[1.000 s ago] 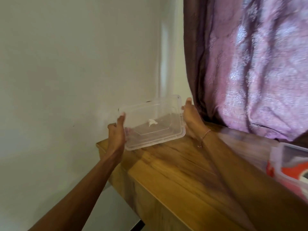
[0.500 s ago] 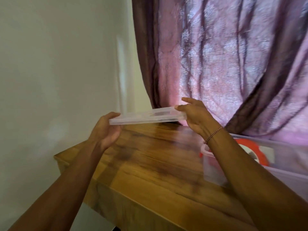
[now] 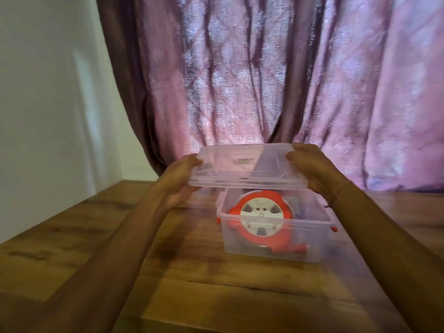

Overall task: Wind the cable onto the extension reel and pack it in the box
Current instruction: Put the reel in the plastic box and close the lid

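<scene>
Both hands (image 3: 179, 175) (image 3: 312, 168) grip a clear rectangular plastic lid (image 3: 247, 168).

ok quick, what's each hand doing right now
Left hand: grips the left end of the clear lid.
Right hand: grips the lid's right end.

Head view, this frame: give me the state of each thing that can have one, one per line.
Lid: off, held above the box.
Box: open, on the table.
Extension reel: inside the box.
Left hand: grips the lid's left end.
Right hand: grips the lid's right end.
Curtain: drawn.
</scene>
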